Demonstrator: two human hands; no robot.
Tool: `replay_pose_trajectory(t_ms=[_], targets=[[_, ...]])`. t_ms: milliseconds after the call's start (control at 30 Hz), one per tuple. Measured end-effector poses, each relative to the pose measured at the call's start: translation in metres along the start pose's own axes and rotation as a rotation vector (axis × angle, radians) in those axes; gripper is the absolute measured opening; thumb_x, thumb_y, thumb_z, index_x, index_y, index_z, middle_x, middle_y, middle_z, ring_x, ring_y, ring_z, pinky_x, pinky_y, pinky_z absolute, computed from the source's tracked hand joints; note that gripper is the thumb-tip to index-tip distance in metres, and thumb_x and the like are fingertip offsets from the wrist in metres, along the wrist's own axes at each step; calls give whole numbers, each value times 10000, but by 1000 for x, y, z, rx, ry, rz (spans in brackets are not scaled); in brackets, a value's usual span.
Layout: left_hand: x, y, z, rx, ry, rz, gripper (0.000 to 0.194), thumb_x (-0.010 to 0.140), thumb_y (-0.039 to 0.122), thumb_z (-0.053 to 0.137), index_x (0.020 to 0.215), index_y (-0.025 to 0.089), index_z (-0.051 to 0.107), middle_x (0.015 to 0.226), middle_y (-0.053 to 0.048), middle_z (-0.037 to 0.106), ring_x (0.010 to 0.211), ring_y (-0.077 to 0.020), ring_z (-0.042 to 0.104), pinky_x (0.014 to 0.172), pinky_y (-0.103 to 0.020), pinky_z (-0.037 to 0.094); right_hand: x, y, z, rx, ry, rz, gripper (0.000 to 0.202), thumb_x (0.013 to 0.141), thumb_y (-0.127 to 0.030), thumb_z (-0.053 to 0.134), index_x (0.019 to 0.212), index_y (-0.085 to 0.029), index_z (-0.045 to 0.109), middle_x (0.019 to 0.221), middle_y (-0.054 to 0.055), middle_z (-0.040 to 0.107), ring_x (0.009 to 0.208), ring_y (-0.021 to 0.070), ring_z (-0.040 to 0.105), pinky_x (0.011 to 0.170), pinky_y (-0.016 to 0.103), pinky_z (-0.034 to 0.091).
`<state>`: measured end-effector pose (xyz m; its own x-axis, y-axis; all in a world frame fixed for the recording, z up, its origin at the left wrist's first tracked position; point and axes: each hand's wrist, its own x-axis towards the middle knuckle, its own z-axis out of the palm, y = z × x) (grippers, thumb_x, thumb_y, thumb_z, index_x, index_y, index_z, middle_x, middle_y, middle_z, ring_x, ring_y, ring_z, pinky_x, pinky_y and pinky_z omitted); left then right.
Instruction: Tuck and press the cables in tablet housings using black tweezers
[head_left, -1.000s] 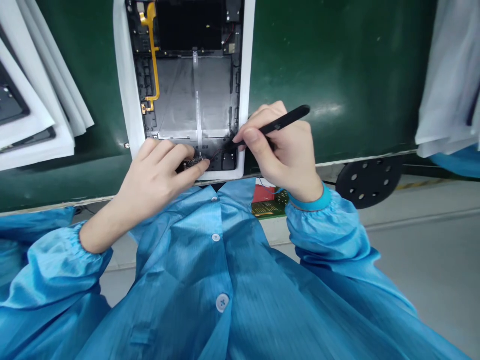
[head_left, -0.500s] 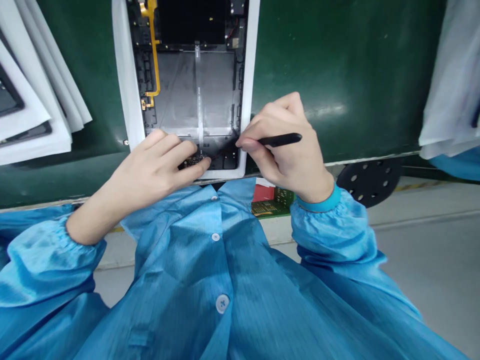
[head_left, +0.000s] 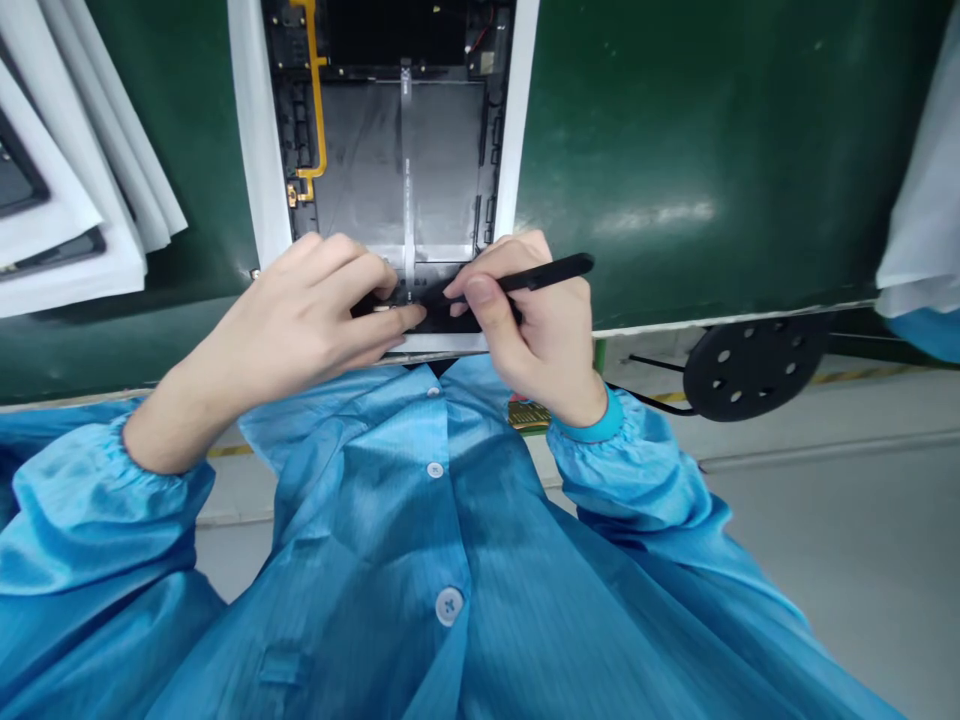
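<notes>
An opened tablet [head_left: 442,150] lies on white sheet material, showing its dark inside, an orange flex cable [head_left: 319,120] and a pale ribbon cable [head_left: 408,190] down the middle. My left hand [head_left: 307,310] rests on its near edge, fingers bent, thumb and forefinger around a small spot by the ribbon's lower end. What lies under these fingertips is mostly hidden. In my right hand [head_left: 536,320] a slim black pen-like tool [head_left: 551,272] is gripped between thumb and fingers. Its front end points at the left fingertips; the tip cannot be made out.
Several white sheets [head_left: 75,180] with dark framed panels between them lie at the left of the green table [head_left: 675,130]. More white sheets [head_left: 926,200] hang at the right edge. Below the table's front edge is a round black perforated seat [head_left: 750,375].
My right hand has moved left with the black tool, from the tablet's right border to beside the left fingertips. My left hand stays nearly in place. The view has shifted slightly.
</notes>
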<state>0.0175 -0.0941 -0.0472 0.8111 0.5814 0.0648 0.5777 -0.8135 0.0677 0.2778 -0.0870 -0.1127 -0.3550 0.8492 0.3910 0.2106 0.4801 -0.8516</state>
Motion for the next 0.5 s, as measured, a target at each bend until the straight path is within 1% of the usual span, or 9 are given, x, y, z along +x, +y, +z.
replay_pose_trajectory(t_ms=[100,200,267,400,500], targets=[[0,-3,-5,-77,-92,-50,402,1191,451,459,1366,211,729,1189,-113,666,1118,-283,649,896,-457,553,0,0,0,-6,7,4,313,1174,-426,489,986,-277,690,845,22,755,864,249,704,899,501,559],[4,-4,-11,-209,-162,-120,406,1186,455,481,1319,189,757,1273,-138,688,1200,-318,658,982,-538,556,0,0,1,-9,11,28,324,1172,-448,485,981,-285,690,827,25,746,869,259,704,910,508,557],[8,-5,-15,-271,-199,-146,396,1184,455,495,1301,193,768,1291,-137,696,1233,-326,661,1019,-562,550,0,-1,1,-8,0,50,337,1173,-465,473,990,-287,692,833,31,746,892,265,708,932,517,558],[13,-7,-20,-313,-222,-172,415,1183,475,494,1254,184,782,1266,-132,705,1265,-339,666,1054,-609,544,0,0,1,6,-21,41,352,1177,-472,456,1000,-280,692,845,31,746,905,255,713,957,507,558],[17,-7,-24,-311,-238,-174,425,1179,478,499,1219,168,786,1227,-126,714,1248,-343,681,1052,-637,549,1,2,1,11,-40,36,369,1180,-483,441,1001,-279,691,836,30,740,920,255,718,970,499,557]])
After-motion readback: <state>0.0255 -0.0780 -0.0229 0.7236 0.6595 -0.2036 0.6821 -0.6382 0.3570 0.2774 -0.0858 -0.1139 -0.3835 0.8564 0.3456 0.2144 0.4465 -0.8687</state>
